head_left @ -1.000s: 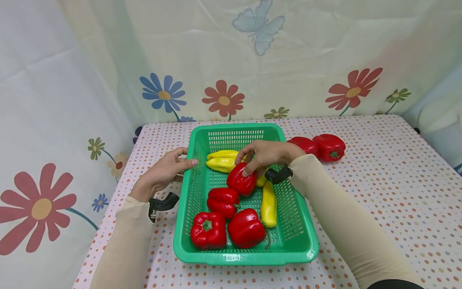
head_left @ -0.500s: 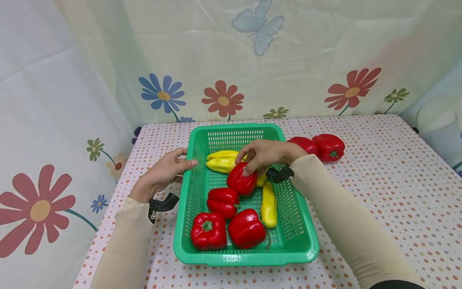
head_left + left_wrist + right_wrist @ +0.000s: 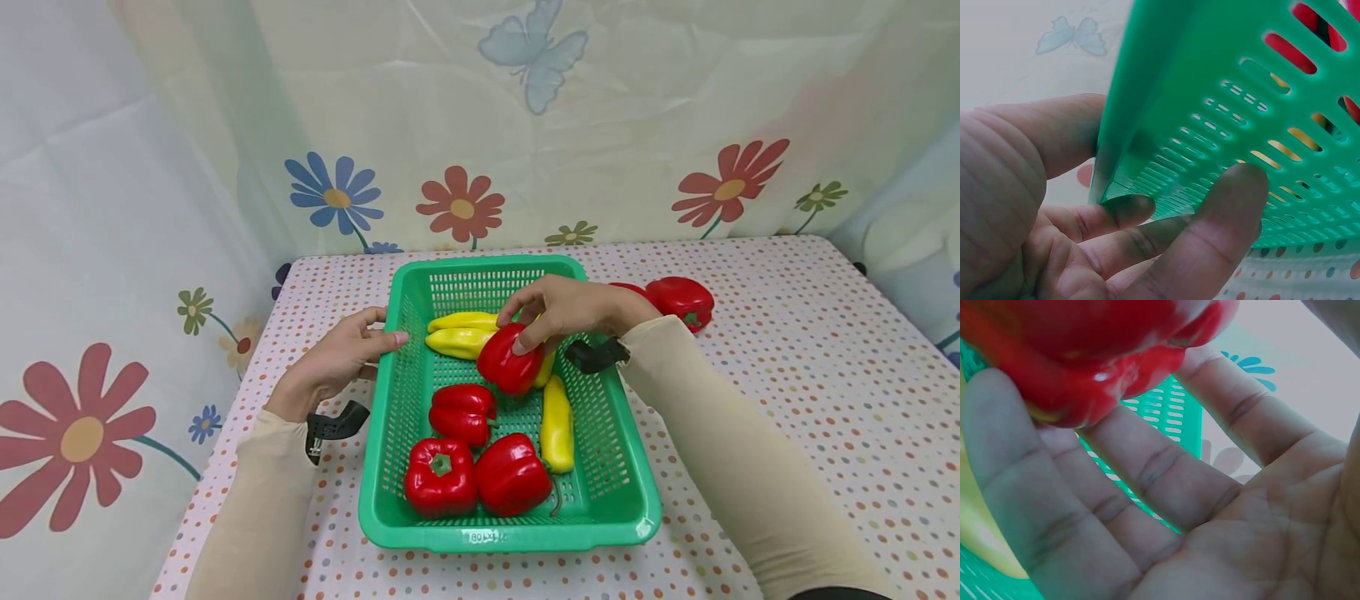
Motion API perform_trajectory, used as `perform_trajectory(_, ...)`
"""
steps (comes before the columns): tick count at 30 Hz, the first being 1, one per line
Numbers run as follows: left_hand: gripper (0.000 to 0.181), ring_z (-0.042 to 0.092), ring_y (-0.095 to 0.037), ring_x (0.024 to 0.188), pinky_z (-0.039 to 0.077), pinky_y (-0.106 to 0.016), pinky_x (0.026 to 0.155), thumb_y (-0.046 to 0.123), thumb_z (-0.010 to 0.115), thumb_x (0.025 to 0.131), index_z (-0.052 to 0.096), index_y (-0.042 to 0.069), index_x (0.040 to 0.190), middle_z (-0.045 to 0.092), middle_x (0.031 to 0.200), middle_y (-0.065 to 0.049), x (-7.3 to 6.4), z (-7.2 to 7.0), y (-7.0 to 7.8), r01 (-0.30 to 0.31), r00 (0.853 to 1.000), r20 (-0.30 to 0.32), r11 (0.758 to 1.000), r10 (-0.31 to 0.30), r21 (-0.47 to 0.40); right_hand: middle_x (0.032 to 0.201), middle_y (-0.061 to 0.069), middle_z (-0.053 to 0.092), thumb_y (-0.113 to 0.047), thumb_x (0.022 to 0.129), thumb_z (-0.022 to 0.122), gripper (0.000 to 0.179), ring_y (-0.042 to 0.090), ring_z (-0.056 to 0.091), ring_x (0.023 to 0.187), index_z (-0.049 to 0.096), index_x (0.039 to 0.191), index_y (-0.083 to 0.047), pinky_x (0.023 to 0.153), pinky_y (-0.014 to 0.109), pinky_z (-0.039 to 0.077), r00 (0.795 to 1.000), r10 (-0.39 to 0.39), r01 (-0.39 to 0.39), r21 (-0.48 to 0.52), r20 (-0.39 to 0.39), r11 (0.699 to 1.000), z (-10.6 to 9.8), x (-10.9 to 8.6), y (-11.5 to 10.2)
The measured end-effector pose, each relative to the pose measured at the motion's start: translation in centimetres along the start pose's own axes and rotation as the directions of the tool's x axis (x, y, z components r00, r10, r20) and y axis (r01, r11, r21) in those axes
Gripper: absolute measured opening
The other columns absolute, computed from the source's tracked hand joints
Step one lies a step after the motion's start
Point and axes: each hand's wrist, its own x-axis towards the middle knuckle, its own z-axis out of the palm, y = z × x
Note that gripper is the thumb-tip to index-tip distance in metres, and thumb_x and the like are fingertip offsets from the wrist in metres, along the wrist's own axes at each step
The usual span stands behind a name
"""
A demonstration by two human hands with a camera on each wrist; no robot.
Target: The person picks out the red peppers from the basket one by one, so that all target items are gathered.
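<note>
In the head view, my right hand (image 3: 572,307) grips a red bell pepper (image 3: 508,367) above the green plastic basket (image 3: 408,533). The right wrist view has that same pepper (image 3: 1091,369) between thumb and fingers. At the basket's left side, my left hand (image 3: 330,358) holds the rim, thumb over the edge and fingers against the outer wall (image 3: 1172,81). Nearer me inside lie more red bell peppers: one on its side (image 3: 462,412), one stem up (image 3: 441,479) and one tilted (image 3: 513,475).
Two long yellow peppers (image 3: 461,342) lie at the basket's back left, another (image 3: 557,425) along its right side, and a further yellow piece is partly hidden behind the held pepper. Right of the basket, red bell peppers (image 3: 678,300) sit on the dotted tablecloth (image 3: 795,358).
My right hand has risen slightly and moved right with the bell pepper. The stem-up pepper at the front left has shifted a little right against its neighbour. My left hand stays on the rim.
</note>
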Motion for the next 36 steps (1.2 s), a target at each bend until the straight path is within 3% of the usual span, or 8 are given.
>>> perform_trajectory(23, 0.052, 0.079, -0.03, 0.091, 0.065, -0.051, 0.079, 0.017, 0.06, 0.107, 0.037, -0.003, 0.148, 0.067, 0.127, -0.032, -0.1, 0.1, 0.2, -0.001, 1.0, 0.008, 1.0, 0.001, -0.013, 0.128, 0.019, 0.067, -0.013, 0.092, 0.075, 0.047, 0.035, 0.066, 0.11, 0.061, 0.136, -0.002, 0.086, 0.044, 0.064, 0.987, -0.091, 0.103, 0.09, -0.136, 0.991, -2.1, -5.0, 1.2)
perform_trajectory(29, 0.052, 0.079, -0.03, 0.091, 0.065, -0.051, 0.078, 0.017, 0.061, 0.107, 0.037, -0.003, 0.148, 0.067, 0.127, -0.032, -0.1, 0.0, 0.1, 0.002, 1.0, 0.008, 1.0, -0.002, -0.012, 0.127, 0.019, 0.066, -0.016, 0.094, 0.072, 0.043, 0.035, 0.067, 0.103, 0.061, 0.135, -0.004, 0.078, 0.042, 0.065, 0.974, -0.098, 0.119, 0.094, -0.204, 0.989, -2.3, -6.4, 2.1)
perform_trajectory(36, 0.051, 0.079, -0.03, 0.091, 0.065, -0.05, 0.078, 0.017, 0.06, 0.107, 0.038, -0.003, 0.147, 0.067, 0.127, -0.033, -0.1, 0.0, 0.1, -0.001, 1.0, 0.008, 1.0, 0.001, -0.002, 0.13, 0.018, 0.064, -0.011, 0.096, 0.07, 0.043, 0.035, 0.067, 0.109, 0.059, 0.137, -0.001, 0.08, 0.045, 0.066, 0.951, -0.144, 0.187, 0.142, -0.272, 0.972, -2.5, -7.9, 3.2)
